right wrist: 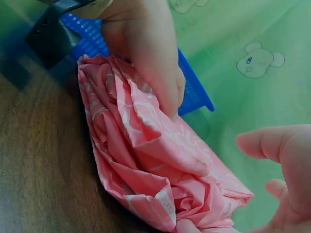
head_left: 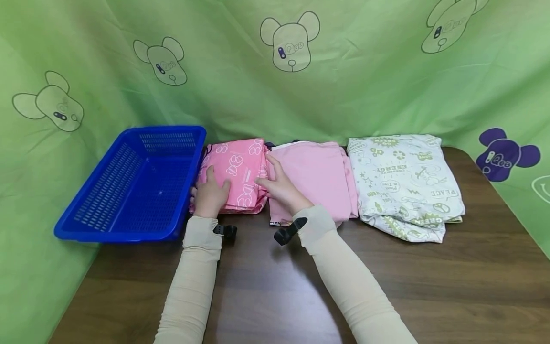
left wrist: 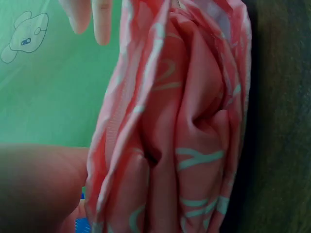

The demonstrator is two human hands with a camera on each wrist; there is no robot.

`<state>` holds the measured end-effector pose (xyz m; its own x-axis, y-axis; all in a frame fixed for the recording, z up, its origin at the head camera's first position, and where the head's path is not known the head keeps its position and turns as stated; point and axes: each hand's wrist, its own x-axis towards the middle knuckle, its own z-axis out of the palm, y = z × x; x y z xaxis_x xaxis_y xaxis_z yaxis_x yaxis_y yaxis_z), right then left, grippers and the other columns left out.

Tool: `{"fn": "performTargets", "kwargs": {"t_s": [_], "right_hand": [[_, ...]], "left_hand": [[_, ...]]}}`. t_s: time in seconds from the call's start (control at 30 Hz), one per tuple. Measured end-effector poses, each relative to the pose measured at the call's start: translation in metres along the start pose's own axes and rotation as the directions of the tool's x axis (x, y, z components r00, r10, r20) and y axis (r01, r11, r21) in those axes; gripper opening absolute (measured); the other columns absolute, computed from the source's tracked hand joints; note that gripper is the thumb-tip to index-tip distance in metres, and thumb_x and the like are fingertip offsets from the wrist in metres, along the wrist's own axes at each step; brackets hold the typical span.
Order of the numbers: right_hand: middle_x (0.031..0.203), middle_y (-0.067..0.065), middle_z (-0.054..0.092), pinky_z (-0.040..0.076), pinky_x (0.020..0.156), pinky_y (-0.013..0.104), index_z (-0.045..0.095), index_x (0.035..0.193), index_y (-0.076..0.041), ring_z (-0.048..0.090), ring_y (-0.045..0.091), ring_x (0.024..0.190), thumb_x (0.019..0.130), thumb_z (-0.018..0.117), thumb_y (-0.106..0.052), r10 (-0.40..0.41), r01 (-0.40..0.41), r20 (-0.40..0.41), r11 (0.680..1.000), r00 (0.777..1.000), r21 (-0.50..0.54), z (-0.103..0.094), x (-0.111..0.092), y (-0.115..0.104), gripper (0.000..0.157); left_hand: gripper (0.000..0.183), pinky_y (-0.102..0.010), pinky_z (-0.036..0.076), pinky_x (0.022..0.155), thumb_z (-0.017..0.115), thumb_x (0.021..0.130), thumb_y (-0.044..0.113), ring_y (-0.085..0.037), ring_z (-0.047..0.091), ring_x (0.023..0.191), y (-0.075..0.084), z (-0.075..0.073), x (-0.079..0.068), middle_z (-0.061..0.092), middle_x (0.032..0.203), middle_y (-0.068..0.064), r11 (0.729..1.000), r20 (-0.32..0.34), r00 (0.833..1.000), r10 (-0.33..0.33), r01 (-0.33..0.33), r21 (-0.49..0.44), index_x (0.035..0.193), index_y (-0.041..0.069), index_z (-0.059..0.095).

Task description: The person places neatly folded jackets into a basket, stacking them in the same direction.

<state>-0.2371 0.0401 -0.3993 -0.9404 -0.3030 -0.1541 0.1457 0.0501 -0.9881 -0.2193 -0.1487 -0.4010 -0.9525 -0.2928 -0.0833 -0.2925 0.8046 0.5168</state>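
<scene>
The printed cloth (head_left: 236,167) sits there on the desk (head_left: 258,286), bright pink, white cartoon outlines splashed across its face, folded into a thick, roughly square bundle! It's lying flat, just right of the blue basket (head_left: 120,237), with the plain cloth (head_left: 309,174) just beside its right edge. The top looks fairly smooth, but look at that near side: layer upon layer, loose and puckered, bunching into deep creases between the folds. And a dark patch shows at its far left corner!
</scene>
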Motion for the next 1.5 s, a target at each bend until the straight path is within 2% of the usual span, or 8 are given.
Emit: {"fn": "performTargets", "kwargs": {"t_s": [0.17,0.37,0.53,0.7,0.87,1.2,1.33,1.5], "right_hand": [[0.157,0.006,0.002,0.044,0.093,0.04,0.008,0.151,-0.031,0.047,0.028,0.122,0.091,0.06,-0.015,-0.009,0.011,0.064,1.0,0.998,-0.023,0.0,0.002,0.001,0.081],[0.156,0.006,0.009,0.031,0.106,0.04,0.011,0.15,-0.026,0.036,0.029,0.131,0.089,0.063,-0.016,-0.047,0.057,0.113,0.995,0.992,-0.083,0.002,0.003,0.002,0.081],[0.155,0.007,0.013,0.016,0.112,0.043,0.016,0.15,-0.028,0.012,0.026,0.141,0.085,0.066,-0.016,-0.071,0.079,0.074,0.991,0.995,-0.109,0.002,0.001,0.006,0.083],[0.154,0.004,0.015,0.027,0.108,0.039,0.02,0.148,-0.032,0.028,0.024,0.135,0.083,0.066,-0.012,-0.026,0.027,0.05,0.999,0.998,-0.025,0.003,0.0,0.009,0.082],[0.142,0.012,0.037,0.049,0.089,0.04,0.018,0.148,-0.035,0.06,0.03,0.099,0.085,0.065,-0.01,0.032,-0.04,0.108,0.996,0.994,0.077,0.005,0.0,0.011,0.083],[0.154,0.0,0.017,0.023,0.11,0.039,0.022,0.148,-0.036,0.03,0.021,0.135,0.085,0.068,-0.023,-0.122,0.14,0.13,0.98,0.984,-0.141,0.008,-0.01,0.017,0.079],[0.153,0.0,0.022,0.025,0.109,0.04,0.024,0.148,-0.035,0.036,0.023,0.131,0.086,0.067,-0.025,-0.145,0.163,0.109,0.968,0.983,-0.19,0.008,-0.02,0.009,0.076],[0.154,0.006,0.017,0.041,0.098,0.038,0.023,0.149,-0.032,0.058,0.024,0.107,0.087,0.065,-0.019,-0.146,0.156,0.096,0.981,0.985,-0.114,0.008,-0.03,-0.004,0.076]], "left_hand": [[0.067,-0.067,0.02,0.096,0.045,0.093,0.047,-0.058,0.02,0.124,-0.001,0.002,0.001,0.027,0.144,-0.03,1.0,0.002,1.0,-0.007,0.007,0.002,0.148,0.018,0.021],[0.069,-0.068,0.024,0.095,0.045,0.092,0.049,-0.059,0.029,0.12,0.001,0.001,0.001,0.028,0.139,-0.034,1.0,0.006,1.0,-0.024,0.024,0.009,0.148,0.018,0.019],[0.069,-0.066,0.026,0.095,0.044,0.093,0.049,-0.058,0.032,0.118,-0.001,0.0,0.002,0.033,0.132,-0.037,0.999,-0.001,0.999,-0.032,0.032,0.014,0.149,0.019,0.018],[0.065,-0.065,0.027,0.094,0.044,0.093,0.048,-0.059,0.035,0.116,-0.005,-0.001,0.003,0.043,0.129,-0.035,1.0,-0.017,1.0,-0.017,0.017,0.004,0.147,0.017,0.023],[0.064,-0.066,0.026,0.092,0.045,0.092,0.051,-0.059,0.034,0.117,-0.007,-0.002,0.002,0.04,0.131,-0.035,0.999,-0.007,1.0,-0.018,0.017,-0.029,0.146,0.025,0.025],[0.066,-0.068,0.028,0.091,0.048,0.091,0.053,-0.056,0.036,0.119,-0.012,-0.001,0.007,0.039,0.133,-0.034,0.996,-0.024,0.999,-0.03,0.028,-0.09,0.148,0.032,0.021],[0.066,-0.066,0.03,0.093,0.046,0.092,0.053,-0.054,0.038,0.12,-0.015,-0.002,0.009,0.041,0.135,-0.031,0.992,-0.002,1.0,-0.016,0.016,-0.126,0.148,0.029,0.021],[0.063,-0.062,0.029,0.099,0.046,0.093,0.048,-0.05,0.036,0.125,-0.014,-0.003,0.012,0.038,0.142,-0.023,0.978,0.01,0.999,0.036,-0.033,-0.205,0.147,0.024,0.025]]}}
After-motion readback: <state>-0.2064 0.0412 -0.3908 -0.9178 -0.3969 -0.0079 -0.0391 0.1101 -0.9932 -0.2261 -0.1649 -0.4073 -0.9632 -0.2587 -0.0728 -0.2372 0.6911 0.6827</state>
